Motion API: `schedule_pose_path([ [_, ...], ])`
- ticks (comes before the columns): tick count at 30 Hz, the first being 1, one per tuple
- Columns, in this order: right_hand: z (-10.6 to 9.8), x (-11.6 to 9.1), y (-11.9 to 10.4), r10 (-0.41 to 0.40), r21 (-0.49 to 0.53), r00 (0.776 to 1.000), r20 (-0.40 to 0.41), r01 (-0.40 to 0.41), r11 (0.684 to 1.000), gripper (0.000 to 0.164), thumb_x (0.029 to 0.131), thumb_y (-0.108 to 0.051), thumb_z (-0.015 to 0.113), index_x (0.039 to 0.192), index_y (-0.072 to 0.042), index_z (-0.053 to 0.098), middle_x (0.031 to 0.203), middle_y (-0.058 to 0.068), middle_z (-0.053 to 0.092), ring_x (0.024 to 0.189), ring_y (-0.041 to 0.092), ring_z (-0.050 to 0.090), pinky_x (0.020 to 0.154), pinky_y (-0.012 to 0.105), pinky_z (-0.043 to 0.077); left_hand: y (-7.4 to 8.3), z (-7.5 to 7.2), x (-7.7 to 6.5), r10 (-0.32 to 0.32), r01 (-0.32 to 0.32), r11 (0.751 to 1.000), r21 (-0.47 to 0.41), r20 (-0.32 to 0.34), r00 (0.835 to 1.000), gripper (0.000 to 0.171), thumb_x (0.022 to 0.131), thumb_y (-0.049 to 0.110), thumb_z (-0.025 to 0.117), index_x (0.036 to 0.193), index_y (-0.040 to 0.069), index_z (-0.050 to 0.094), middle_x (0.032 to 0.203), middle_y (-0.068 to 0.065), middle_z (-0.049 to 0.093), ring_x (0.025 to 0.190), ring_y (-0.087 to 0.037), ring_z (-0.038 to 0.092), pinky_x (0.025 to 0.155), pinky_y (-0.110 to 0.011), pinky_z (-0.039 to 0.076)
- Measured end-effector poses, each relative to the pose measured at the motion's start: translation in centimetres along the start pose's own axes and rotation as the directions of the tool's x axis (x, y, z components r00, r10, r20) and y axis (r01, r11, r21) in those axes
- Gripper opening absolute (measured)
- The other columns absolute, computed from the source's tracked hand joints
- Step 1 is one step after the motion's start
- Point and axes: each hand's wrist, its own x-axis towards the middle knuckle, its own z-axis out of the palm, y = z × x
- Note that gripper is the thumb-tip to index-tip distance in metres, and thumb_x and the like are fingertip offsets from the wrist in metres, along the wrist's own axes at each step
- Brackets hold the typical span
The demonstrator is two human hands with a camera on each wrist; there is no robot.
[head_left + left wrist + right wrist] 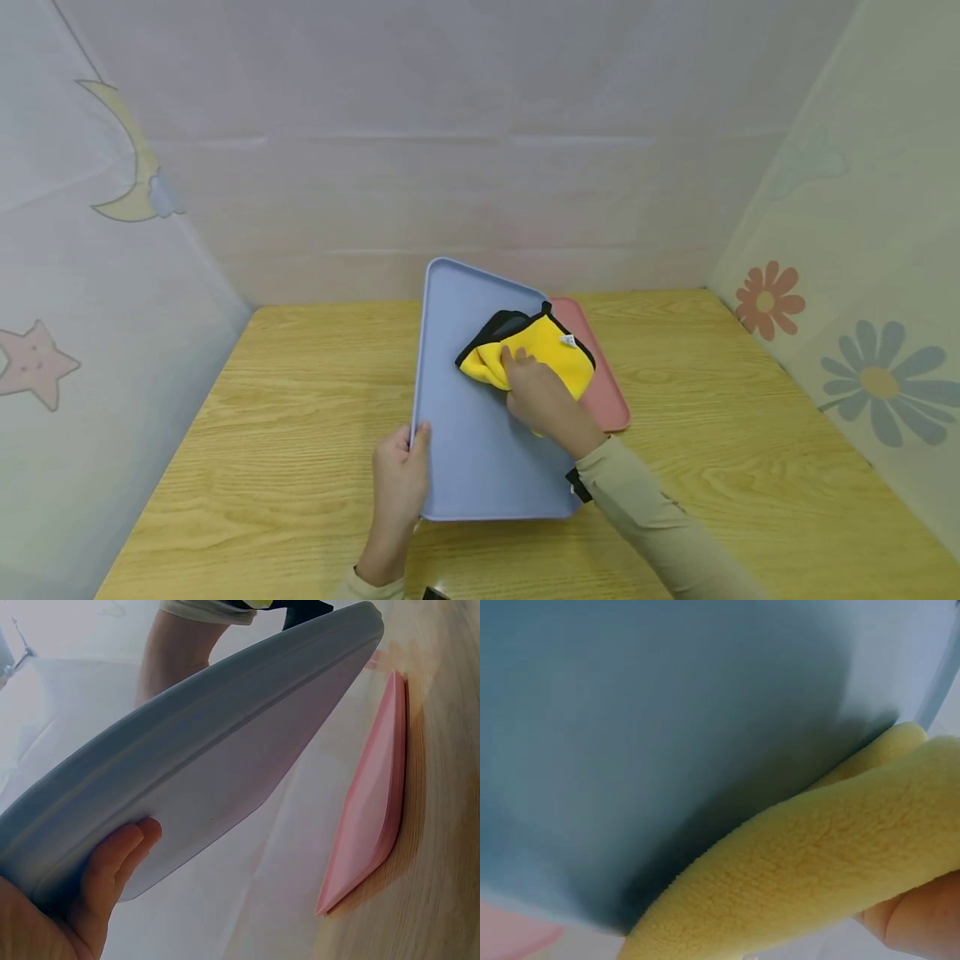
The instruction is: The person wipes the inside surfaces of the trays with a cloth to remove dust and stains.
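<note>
A blue tray (480,467) is held up at a tilt over the table, its inner face toward me. My left hand (400,475) grips its left edge near the lower corner, thumb on the inside; in the left wrist view the fingers (120,859) wrap to its underside. My right hand (543,396) presses a yellow cloth with black edging (555,350) against the upper part of the tray, fingers bent into the cloth. Close up in the right wrist view, the fluffy yellow cloth (802,855) lies along the blue surface.
A pink tray (603,392) lies on the wooden table (300,417) behind and to the right of the blue one, partly covered by it in the head view. Pale printed sheets (450,192) hang at the back and both sides of the table.
</note>
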Motion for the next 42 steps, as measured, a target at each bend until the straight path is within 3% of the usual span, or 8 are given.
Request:
schedule_pose_path([
  [6, -0.2, 0.2, -1.8, -0.033, -0.020, 0.999, 0.009, 0.033, 0.999, 0.048, 0.080, 0.003, 0.053, 0.127, 0.010, 0.047, 0.119, 0.031, 0.052, 0.102, 0.039, 0.057, 0.075, 0.040, 0.052, -0.1, 0.2, -0.1, -0.008, 0.008, 1.000, 0.023, -0.011, 1.000, 0.026, 0.093, 0.006, 0.049, 0.074, -0.008, 0.058, 0.053, 0.000, 0.046, 0.046, -0.010, 0.043, 0.039, -0.021, 0.035],
  [10, -0.2, 0.4, -2.8, -0.105, -0.030, 0.994, -0.040, 0.104, 0.994, 0.048, 0.079, 0.006, 0.054, 0.126, 0.008, 0.048, 0.118, 0.032, 0.052, 0.104, 0.042, 0.055, 0.068, 0.040, 0.053, -0.2, 0.4, -0.1, -0.002, 0.002, 1.000, 0.030, -0.021, 1.000, 0.027, 0.093, 0.005, 0.049, 0.070, -0.007, 0.056, 0.051, 0.001, 0.042, 0.044, -0.010, 0.040, 0.038, -0.020, 0.032],
  [16, -0.1, 0.5, -3.4, -0.209, -0.033, 0.968, -0.138, 0.207, 0.978, 0.053, 0.076, 0.010, 0.057, 0.127, -0.001, 0.052, 0.118, 0.032, 0.052, 0.105, 0.044, 0.054, 0.055, 0.034, 0.052, -0.4, 0.5, 0.2, -0.002, 0.002, 1.000, 0.025, -0.019, 1.000, 0.027, 0.094, 0.007, 0.048, 0.072, -0.006, 0.057, 0.052, 0.002, 0.040, 0.045, -0.010, 0.039, 0.039, -0.020, 0.032],
  [22, -0.5, 0.1, -3.3, -0.300, -0.026, 0.946, -0.121, 0.299, 0.954, 0.065, 0.074, 0.013, 0.064, 0.131, -0.014, 0.051, 0.124, 0.031, 0.048, 0.112, 0.046, 0.048, 0.047, 0.028, 0.047, -0.3, 0.7, 0.1, 0.011, -0.011, 0.999, 0.032, -0.007, 1.000, 0.027, 0.095, 0.007, 0.048, 0.072, -0.006, 0.056, 0.052, 0.002, 0.040, 0.046, -0.010, 0.038, 0.039, -0.019, 0.030],
  [27, -1.2, -0.2, -3.1, -0.344, -0.059, 0.934, -0.096, 0.339, 0.939, 0.061, 0.075, 0.011, 0.065, 0.127, -0.019, 0.056, 0.127, 0.027, 0.049, 0.115, 0.043, 0.048, 0.060, 0.033, 0.053, -0.3, 0.8, 0.0, 0.021, -0.021, 0.999, 0.039, -0.001, 1.000, 0.031, 0.095, 0.007, 0.048, 0.064, 0.000, 0.048, 0.051, 0.002, 0.033, 0.044, -0.009, 0.032, 0.039, -0.018, 0.024],
  [34, -2.0, -0.3, -2.7, -0.425, -0.128, 0.896, -0.130, 0.410, 0.903, 0.050, 0.076, 0.010, 0.065, 0.116, -0.021, 0.065, 0.121, 0.024, 0.055, 0.111, 0.042, 0.051, 0.079, 0.043, 0.050, -0.2, 0.8, 0.1, 0.060, -0.060, 0.998, 0.001, -0.010, 0.998, 0.034, 0.092, 0.001, 0.048, 0.058, 0.004, 0.040, 0.050, 0.004, 0.028, 0.041, -0.008, 0.026, 0.038, -0.018, 0.020],
  [42, -2.4, -0.5, -2.5, -0.439, -0.165, 0.894, -0.086, 0.422, 0.891, 0.045, 0.079, 0.008, 0.064, 0.115, -0.019, 0.065, 0.122, 0.024, 0.054, 0.111, 0.040, 0.051, 0.090, 0.044, 0.045, 0.0, 0.3, 0.0, 0.005, -0.005, 1.000, 0.002, 0.013, 1.000, 0.030, 0.093, 0.005, 0.048, 0.064, 0.002, 0.047, 0.051, 0.004, 0.030, 0.042, -0.006, 0.028, 0.037, -0.018, 0.023],
])
